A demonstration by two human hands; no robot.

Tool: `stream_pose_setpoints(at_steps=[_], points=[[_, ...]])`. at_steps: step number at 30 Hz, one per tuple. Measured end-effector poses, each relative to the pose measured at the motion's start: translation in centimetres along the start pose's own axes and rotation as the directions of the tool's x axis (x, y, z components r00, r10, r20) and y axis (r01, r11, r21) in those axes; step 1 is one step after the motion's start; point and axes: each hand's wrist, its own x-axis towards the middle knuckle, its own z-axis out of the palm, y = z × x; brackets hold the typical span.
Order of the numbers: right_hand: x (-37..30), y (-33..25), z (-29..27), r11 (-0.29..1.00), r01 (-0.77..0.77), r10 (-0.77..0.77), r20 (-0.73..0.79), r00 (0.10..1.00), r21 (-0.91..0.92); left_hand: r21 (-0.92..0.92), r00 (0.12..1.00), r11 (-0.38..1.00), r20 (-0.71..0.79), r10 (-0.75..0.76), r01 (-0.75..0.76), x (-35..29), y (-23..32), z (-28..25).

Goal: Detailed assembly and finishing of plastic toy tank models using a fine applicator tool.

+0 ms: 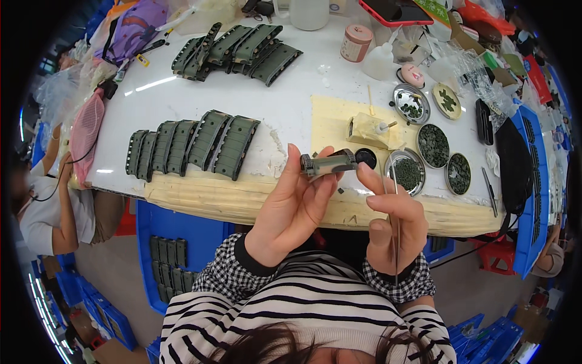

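My left hand (296,206) is closed around a dark green, slightly curved molded part (330,164), held up in front of my body with fingers at its left end and underside. Slim metal tweezers (397,267) lie in my right hand (391,233), their tips pointing up and away. The right index fingertip is at the part's right end; whether it presses on it I cannot tell. Just beyond are round tins of small dark green pieces: one (425,176) behind my right hand, another (447,135) farther back, and a third (470,159) to the right.
Similar green parts stand in a row (200,142) at left, with a pile (267,64) behind. A taped block with a stick (370,130), a small black-filled cup (374,159), a pink jar (356,43) and a squeeze bottle (379,60) stand farther back. A blue tray (182,212) sits below the table edge.
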Motion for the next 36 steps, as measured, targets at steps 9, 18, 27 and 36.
stream_pose_setpoints(at_steps=[9,18,27,36], points=[[0.9,-0.1,1.2,0.999,0.002,0.0,-0.039,0.999,0.037,0.021,0.998,1.0,-0.062,0.018,-0.017,0.0,-0.8,0.6],[0.8,-0.2,1.4,0.999,-0.029,0.031,-0.068,0.997,0.018,0.03,0.996,0.999,-0.086,0.031,-0.029,0.2,-1.0,0.7],[0.3,0.1,1.0,0.992,-0.052,0.059,-0.063,0.996,0.117,0.037,0.998,0.999,-0.056,0.028,-0.026,0.1,-0.7,0.2],[-1.0,0.2,-0.8,0.867,-0.152,0.168,0.009,0.986,0.474,0.43,0.991,0.896,0.023,-0.135,0.112,-1.8,-2.2,1.4]])
